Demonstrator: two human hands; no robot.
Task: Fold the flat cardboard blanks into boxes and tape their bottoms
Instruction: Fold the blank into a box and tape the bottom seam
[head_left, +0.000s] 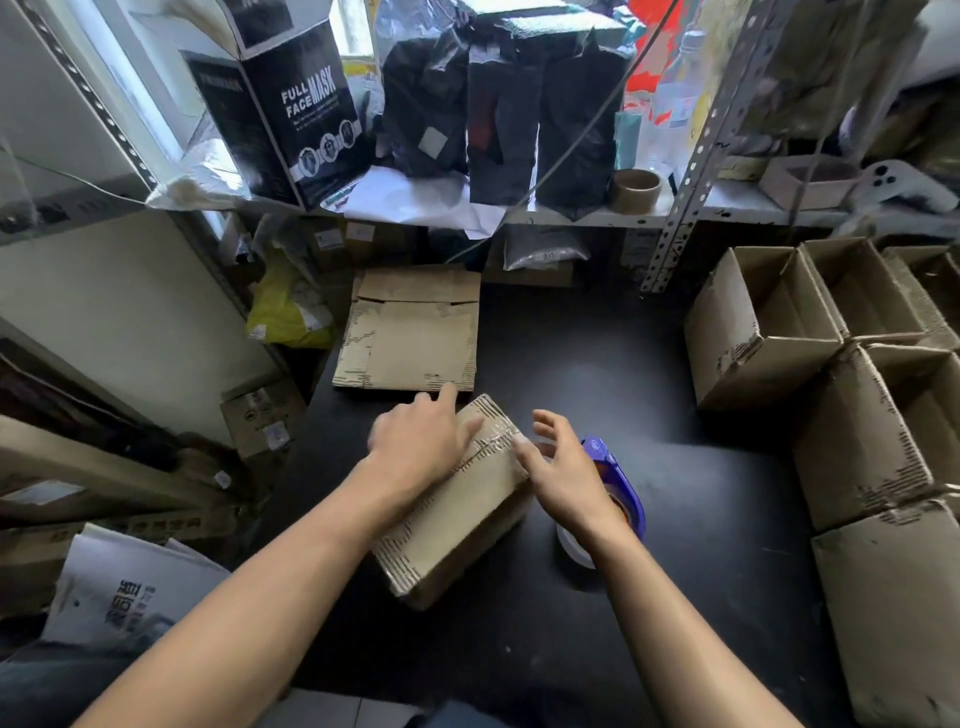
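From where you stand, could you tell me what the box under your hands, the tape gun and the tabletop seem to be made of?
Box: brown corrugated cardboard, matt; torn patches bare the fluting, and a glossy clear tape strip crosses its top.
Tape gun: probably hard plastic, blue and glossy; it is partly hidden by the right hand.
Tabletop: smooth black surface with a faint sheen, possibly laminate; I cannot tell for sure.

One head-worn wide-angle view looks forward and steeply down, close over the black table (649, 467).

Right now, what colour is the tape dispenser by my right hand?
Blue-purple tape dispenser, seen in the head view.
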